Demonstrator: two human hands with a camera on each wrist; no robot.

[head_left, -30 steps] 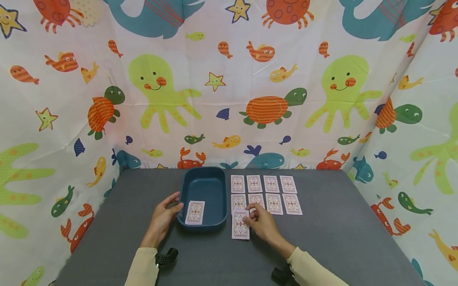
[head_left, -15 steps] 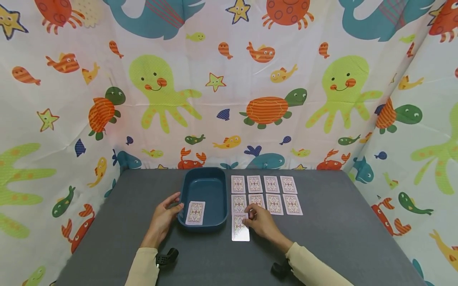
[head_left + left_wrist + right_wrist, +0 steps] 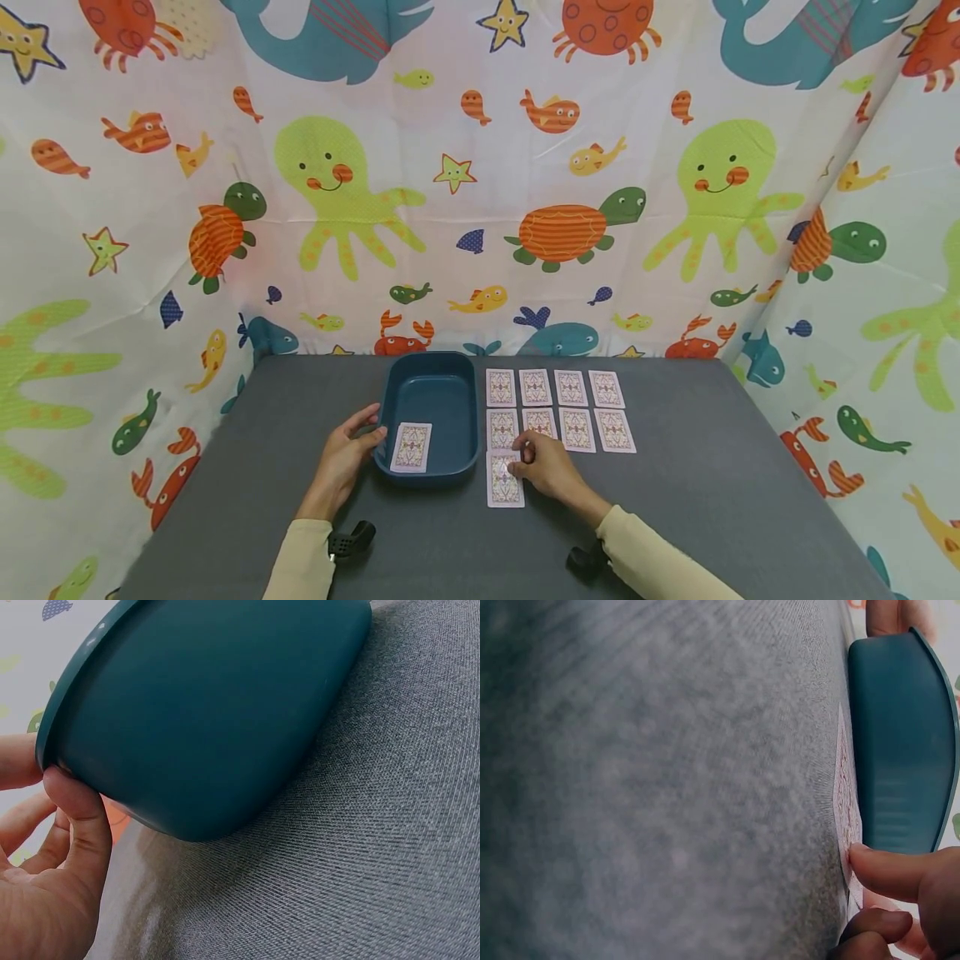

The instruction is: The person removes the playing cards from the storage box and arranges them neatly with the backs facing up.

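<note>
A playing card (image 3: 504, 485), patterned back up, lies on the grey table just below the first card of the middle row. My right hand (image 3: 552, 471) holds its upper right side, and in the right wrist view the thumb (image 3: 889, 871) lies on the card near its end. My left hand (image 3: 341, 462) pinches the left rim of a dark blue tub (image 3: 453, 417); the left wrist view shows thumb (image 3: 79, 802) and forefinger at that rim. Inside the tub, near its front left, is another playing card (image 3: 411, 447), back up.
Two rows of playing cards (image 3: 569, 388), all backs up, lie right of the tub, the nearer row (image 3: 576, 430) partly behind my right fingers. A sea-animal curtain (image 3: 465, 217) stands behind the grey table (image 3: 697, 483) and at both sides.
The card at my right hand has slid slightly toward me, from overlapping the card above to lying below it. A bright glint on it has faded. My left hand stays at the tub.
</note>
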